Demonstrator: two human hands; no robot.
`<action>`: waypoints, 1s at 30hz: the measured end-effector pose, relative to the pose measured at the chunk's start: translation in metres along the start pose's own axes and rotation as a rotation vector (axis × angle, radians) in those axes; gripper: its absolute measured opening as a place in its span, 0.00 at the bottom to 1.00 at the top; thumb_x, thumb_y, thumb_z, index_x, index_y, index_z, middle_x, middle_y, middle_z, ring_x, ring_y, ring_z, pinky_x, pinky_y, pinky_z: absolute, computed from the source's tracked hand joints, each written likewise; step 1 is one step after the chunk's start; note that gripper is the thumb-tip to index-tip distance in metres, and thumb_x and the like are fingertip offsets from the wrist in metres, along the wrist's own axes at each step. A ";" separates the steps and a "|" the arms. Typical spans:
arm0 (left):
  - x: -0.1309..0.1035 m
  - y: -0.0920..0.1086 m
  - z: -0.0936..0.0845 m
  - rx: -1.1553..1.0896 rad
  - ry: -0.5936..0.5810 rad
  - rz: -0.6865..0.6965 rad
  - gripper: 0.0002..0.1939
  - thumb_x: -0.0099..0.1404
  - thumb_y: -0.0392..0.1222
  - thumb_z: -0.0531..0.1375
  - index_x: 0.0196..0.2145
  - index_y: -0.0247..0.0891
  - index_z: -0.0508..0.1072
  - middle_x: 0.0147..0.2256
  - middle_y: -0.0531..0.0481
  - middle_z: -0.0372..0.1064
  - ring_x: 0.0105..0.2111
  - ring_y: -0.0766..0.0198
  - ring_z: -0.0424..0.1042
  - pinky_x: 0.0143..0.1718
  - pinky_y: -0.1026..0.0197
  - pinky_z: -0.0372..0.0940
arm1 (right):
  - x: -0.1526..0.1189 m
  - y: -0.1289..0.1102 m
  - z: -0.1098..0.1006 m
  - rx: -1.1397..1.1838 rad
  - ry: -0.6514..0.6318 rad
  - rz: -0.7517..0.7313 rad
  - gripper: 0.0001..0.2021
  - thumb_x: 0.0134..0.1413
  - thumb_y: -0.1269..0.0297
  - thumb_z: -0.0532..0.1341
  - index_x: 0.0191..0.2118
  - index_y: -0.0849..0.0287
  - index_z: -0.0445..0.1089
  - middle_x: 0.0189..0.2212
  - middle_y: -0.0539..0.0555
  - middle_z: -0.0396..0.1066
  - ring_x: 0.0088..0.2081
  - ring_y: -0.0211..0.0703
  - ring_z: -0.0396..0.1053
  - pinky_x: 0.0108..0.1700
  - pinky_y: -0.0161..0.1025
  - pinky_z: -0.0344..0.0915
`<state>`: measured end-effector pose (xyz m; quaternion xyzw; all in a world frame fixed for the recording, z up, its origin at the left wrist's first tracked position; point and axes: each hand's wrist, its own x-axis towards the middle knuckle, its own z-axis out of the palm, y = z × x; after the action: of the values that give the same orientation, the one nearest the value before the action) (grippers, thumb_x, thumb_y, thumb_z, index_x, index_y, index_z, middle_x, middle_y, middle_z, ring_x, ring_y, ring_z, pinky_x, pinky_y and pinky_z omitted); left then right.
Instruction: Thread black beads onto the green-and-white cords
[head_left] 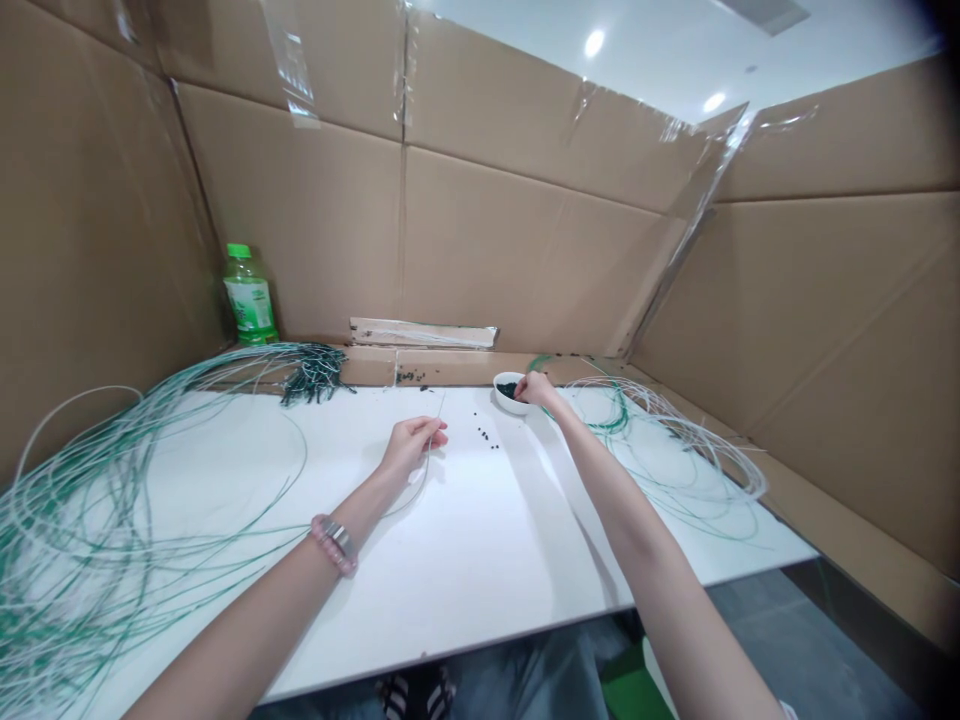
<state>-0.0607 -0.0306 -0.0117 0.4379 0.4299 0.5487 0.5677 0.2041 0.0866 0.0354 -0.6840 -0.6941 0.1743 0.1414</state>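
My left hand (411,442) is above the white table, with thumb and fingers pinched on a thin pale cord (426,478). One end of the cord stands up past the fingertips, and the rest curves down toward my wrist. Farther back, my right hand (535,388) reaches over the rim of a small white bowl (511,406). Its fingertips are closed together among the small black pieces (507,388) inside; whatever they pinch is too small to make out. Several loose black beads (486,436) lie on the table between my hands.
Green and white cords (135,500) pile up on the left, their dark ends bunched (313,372) at the back. More coiled cords (697,440) lie at right. A green bottle (251,300) stands in the back left corner. Cardboard walls (510,240) enclose the white table (480,560).
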 end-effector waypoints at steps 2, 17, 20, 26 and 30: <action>0.000 0.000 0.000 0.003 -0.003 -0.002 0.21 0.43 0.54 0.68 0.26 0.32 0.76 0.21 0.48 0.70 0.24 0.67 0.68 0.29 0.64 0.61 | 0.000 -0.001 -0.001 0.031 0.004 0.006 0.15 0.60 0.60 0.59 0.50 0.60 0.67 0.49 0.56 0.68 0.46 0.46 0.70 0.45 0.46 0.70; -0.001 0.002 0.000 0.003 0.007 0.008 0.21 0.42 0.54 0.69 0.24 0.33 0.76 0.21 0.47 0.71 0.24 0.65 0.68 0.30 0.63 0.63 | -0.057 -0.011 0.017 0.413 0.022 -0.172 0.13 0.61 0.60 0.59 0.47 0.62 0.68 0.43 0.55 0.70 0.40 0.41 0.71 0.40 0.42 0.72; -0.001 0.002 0.000 0.011 0.007 0.007 0.20 0.42 0.54 0.69 0.25 0.32 0.76 0.21 0.47 0.71 0.23 0.66 0.67 0.27 0.64 0.61 | -0.065 -0.004 0.035 0.465 -0.051 -0.151 0.13 0.61 0.60 0.59 0.47 0.62 0.68 0.43 0.55 0.70 0.39 0.41 0.71 0.40 0.42 0.72; -0.002 0.002 -0.002 0.033 0.013 -0.004 0.20 0.43 0.54 0.68 0.25 0.33 0.76 0.21 0.48 0.70 0.22 0.67 0.65 0.23 0.66 0.56 | -0.063 0.004 0.056 0.555 -0.116 -0.127 0.14 0.61 0.61 0.59 0.49 0.62 0.67 0.45 0.56 0.70 0.41 0.42 0.71 0.42 0.44 0.71; -0.001 0.001 -0.002 0.044 0.007 -0.005 0.21 0.43 0.55 0.68 0.26 0.33 0.76 0.21 0.47 0.71 0.21 0.68 0.65 0.21 0.66 0.53 | -0.062 0.006 0.060 0.598 -0.124 -0.144 0.13 0.61 0.61 0.59 0.48 0.63 0.67 0.43 0.55 0.70 0.40 0.41 0.71 0.40 0.42 0.72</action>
<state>-0.0631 -0.0318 -0.0110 0.4473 0.4450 0.5392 0.5578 0.1849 0.0215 -0.0191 -0.5491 -0.6661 0.4018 0.3056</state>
